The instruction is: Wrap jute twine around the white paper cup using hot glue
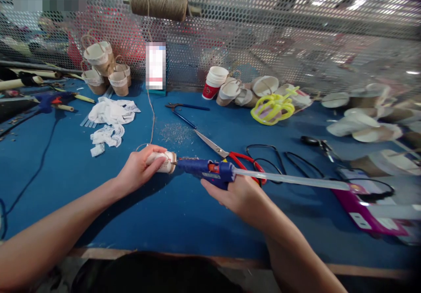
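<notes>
My left hand [142, 166] is closed around a small pale cup [167, 163], which lies on its side with its rim facing right. In my right hand [241, 194] is a blue glue gun [213, 173], with a long clear glue stick [289, 177] jutting from its back. The gun's nozzle is at the cup's rim; whether it touches I cannot tell. Twine [152, 113] runs down from a spool [159, 5] to the cup by my left fingers. Just beyond the gun lie red-handled scissors [213, 145], partly hidden behind it.
Small handled cups [98, 62] stand at the back left, near crumpled white strips [112, 111]. Blue-handled pliers [189, 107] lie mid-table. At the back right are a red-and-white paper cup [214, 82], a yellow openwork piece [272, 108] and more cups. A second glue gun [54, 101] rests far left.
</notes>
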`<state>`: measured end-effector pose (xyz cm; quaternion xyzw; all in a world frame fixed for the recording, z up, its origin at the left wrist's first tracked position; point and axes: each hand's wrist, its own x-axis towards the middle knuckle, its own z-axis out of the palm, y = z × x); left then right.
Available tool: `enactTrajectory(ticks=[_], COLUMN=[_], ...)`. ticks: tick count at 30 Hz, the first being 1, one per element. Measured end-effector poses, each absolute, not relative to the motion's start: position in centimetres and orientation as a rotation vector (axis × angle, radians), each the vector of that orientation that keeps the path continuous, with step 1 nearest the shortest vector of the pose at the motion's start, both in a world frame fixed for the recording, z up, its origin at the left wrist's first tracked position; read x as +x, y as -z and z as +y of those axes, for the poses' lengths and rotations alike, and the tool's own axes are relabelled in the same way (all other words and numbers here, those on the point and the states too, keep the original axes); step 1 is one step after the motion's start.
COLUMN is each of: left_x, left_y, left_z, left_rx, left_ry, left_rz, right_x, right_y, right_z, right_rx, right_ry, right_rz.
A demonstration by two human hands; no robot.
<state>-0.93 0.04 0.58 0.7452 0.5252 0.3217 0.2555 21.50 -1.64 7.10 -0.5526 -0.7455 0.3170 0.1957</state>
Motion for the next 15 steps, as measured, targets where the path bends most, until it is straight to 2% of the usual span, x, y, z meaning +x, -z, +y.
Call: enactTrajectory(ticks=[7, 15], left_x=[-0.9, -0.8], left_y=[-0.4, -0.7], left_z=[0.0, 0.1], left_rx=[2.067, 2.051], left_ry=[-0.897, -0.886], left_rz=[1.388, 1.417], right_x=[21.7, 21.9], right_y=[-5.8, -5.8], right_z=[-1.4, -1.7], right_rx=[-1.597, -1.566], right_ry=[-0.753, -0.766], right_rz=[-2.113, -2.179])
